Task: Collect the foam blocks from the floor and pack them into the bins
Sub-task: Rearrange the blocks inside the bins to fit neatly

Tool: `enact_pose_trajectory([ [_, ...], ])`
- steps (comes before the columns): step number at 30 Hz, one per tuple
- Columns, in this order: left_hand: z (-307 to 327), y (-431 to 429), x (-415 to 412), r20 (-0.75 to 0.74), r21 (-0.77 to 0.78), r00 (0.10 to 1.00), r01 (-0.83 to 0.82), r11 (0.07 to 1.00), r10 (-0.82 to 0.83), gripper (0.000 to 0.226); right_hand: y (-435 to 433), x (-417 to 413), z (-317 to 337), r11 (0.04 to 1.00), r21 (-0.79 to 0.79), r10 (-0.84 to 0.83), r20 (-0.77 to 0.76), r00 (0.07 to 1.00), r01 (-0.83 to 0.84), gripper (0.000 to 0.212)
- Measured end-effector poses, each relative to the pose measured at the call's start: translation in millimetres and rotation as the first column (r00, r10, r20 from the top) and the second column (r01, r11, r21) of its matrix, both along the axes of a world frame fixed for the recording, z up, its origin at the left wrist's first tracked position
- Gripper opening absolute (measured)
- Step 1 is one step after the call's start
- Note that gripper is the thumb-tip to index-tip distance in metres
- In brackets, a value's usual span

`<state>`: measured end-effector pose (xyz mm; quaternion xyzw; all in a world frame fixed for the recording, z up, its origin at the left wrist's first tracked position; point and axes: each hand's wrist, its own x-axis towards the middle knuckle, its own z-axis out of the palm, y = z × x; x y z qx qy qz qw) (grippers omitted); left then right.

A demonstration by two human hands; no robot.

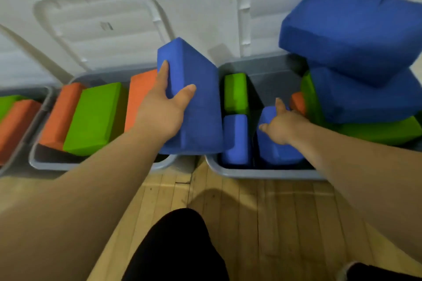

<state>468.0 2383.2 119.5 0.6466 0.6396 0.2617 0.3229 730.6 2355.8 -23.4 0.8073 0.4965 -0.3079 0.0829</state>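
Left hand (164, 107) fingers wrap the upright blue block (194, 102) — right hand (282, 125) fingers spread on a binned block (278, 153)

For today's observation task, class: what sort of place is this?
Likely a yoga or exercise studio's storage corner: grey plastic bins on a pale wood-plank floor hold rectangular foam blocks and blue fabric cushions.
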Motion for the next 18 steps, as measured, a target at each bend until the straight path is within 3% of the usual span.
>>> enact_pose_trajectory([
  [3,0.6,-7.9,-5.7,0.03,0.014,0.999,0.013,1.0,-0.013,0.08,-8.2,-4.9,7.7,0.992,0.037,-0.117,-0.044,0.992,0.119,0.105],
  [5,1.3,-6.4,-9.3,0.041,-0.011,0.998,0.047,0.999,-0.047,0.08,-16.6,-13.9,10.0,0.987,0.073,-0.134,-0.139,0.981,0.145,0.105],
  [10,3.3,17.8,-2.5,0.044,-0.118,0.986,0.162,0.98,-0.158,0.078,-30.2,-21.8,-2.0,0.997,-0.075,-0.033,-0.323,0.946,0.009,0.103],
  [18,-1.9,46.2,-7.4,0.055,-0.193,0.971,0.237,0.952,-0.231,0.078,-31.0,-26.5,24.3,0.991,-0.13,0.0,-0.282,0.959,-0.038,0.102],
])
